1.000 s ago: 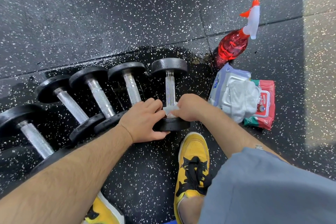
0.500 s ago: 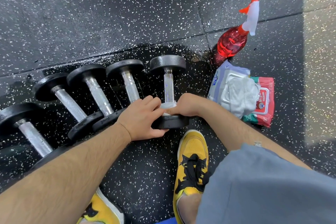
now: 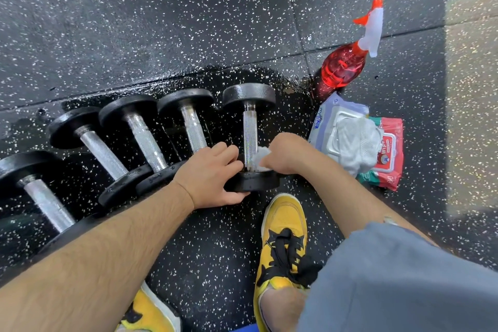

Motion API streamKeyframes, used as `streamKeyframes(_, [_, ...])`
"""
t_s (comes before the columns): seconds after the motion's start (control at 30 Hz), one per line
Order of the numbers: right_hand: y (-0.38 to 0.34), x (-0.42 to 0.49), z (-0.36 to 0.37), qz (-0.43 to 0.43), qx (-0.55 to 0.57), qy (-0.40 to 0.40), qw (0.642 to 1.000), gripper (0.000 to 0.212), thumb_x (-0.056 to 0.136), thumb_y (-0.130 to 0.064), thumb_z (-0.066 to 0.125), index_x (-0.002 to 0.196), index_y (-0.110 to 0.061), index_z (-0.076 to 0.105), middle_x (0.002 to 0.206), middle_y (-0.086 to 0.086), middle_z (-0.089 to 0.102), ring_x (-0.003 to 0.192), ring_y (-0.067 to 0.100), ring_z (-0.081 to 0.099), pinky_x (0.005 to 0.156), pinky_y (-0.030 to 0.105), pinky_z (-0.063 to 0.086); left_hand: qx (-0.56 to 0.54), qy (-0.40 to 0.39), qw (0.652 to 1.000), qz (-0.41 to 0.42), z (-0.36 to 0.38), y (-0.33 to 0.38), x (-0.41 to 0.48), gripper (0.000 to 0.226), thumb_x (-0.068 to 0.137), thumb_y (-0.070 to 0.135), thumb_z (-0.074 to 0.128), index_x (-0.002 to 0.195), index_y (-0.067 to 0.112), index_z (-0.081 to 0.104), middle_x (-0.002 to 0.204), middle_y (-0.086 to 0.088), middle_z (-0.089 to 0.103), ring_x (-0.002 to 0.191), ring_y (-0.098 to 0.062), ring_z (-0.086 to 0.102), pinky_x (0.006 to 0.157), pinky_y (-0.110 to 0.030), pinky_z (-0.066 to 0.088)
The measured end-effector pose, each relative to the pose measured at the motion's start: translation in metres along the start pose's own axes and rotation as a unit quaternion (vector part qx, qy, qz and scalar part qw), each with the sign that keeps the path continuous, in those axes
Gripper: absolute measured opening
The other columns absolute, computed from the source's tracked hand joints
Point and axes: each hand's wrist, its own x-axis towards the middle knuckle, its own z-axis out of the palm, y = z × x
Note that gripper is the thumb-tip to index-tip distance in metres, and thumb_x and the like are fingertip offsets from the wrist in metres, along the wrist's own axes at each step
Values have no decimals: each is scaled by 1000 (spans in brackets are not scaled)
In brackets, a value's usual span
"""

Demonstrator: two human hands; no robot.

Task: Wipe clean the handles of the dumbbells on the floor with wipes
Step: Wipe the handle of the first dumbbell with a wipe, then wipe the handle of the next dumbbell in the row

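Note:
Several black dumbbells with knurled silver handles lie in a row on the speckled rubber floor. On the rightmost dumbbell [image 3: 250, 131], my left hand [image 3: 213, 175] grips the near weight head [image 3: 256, 182], fingers over its top and thumb under its near edge. My right hand [image 3: 285, 155] pinches a white wipe [image 3: 260, 160] against the lower end of that handle, just above the near head. The neighbouring dumbbells [image 3: 192, 127] to the left lie untouched.
A red spray bottle [image 3: 343, 67] with a white and orange trigger stands at the back right. Two wipe packs [image 3: 350, 137], one blue-white and one red, lie right of my right hand. The floor around the dumbbells is wet. My yellow shoes [image 3: 283, 240] are planted close below.
My right hand with the wipe has shifted slightly along the lower end of the handle. My left hand keeps its hold on the near head.

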Motion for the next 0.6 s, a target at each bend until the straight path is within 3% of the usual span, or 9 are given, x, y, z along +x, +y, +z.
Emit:
streamKeyframes(0.13, [-6, -17, 3, -16, 23, 80, 996, 33, 99, -38, 47, 77, -14, 52, 81, 4, 61, 83, 31, 58, 67, 34, 43, -8, 6, 1000, -1, 0, 0, -1, 56, 78, 67, 66, 80, 11, 62, 90, -5, 53, 77, -24, 45, 57, -40, 48])
streamKeyframes(0.2, [-7, -25, 4, -45, 59, 121, 990, 25, 100, -39, 47, 96, -15, 54, 94, 6, 65, 92, 32, 60, 74, 37, 46, -11, 8, 1000, -1, 1, 1, -1, 56, 77, 67, 66, 81, 11, 62, 90, -4, 52, 78, -23, 44, 58, -41, 48])
streamKeyframes(0.3, [-12, -29, 4, -76, 147, 171, 971, 20, 102, -34, 46, 115, -21, 55, 93, 1, 61, 89, 27, 57, 69, 35, 38, -14, 19, 1000, 1, 2, 1, -2, 57, 77, 68, 65, 81, 11, 63, 88, -4, 51, 77, -23, 43, 57, -41, 48])
streamKeyframes(0.5, [-39, -17, -1, -111, 235, 160, 952, 24, 99, -22, 42, 107, -28, 64, 100, -5, 68, 94, 18, 60, 79, 33, 47, -41, -3, 999, -15, 4, 2, -1, 56, 75, 70, 71, 86, 15, 71, 96, -4, 56, 84, -24, 47, 60, -38, 50])
streamKeyframes(0.6, [-57, -14, -5, -113, 279, 158, 941, 27, 94, -19, 45, 106, -27, 68, 100, -8, 69, 96, 14, 59, 85, 31, 48, -62, -52, 996, -33, -1, -2, -2, 64, 79, 75, 62, 111, 21, 70, 122, -4, 59, 102, -25, 52, 77, -41, 54])
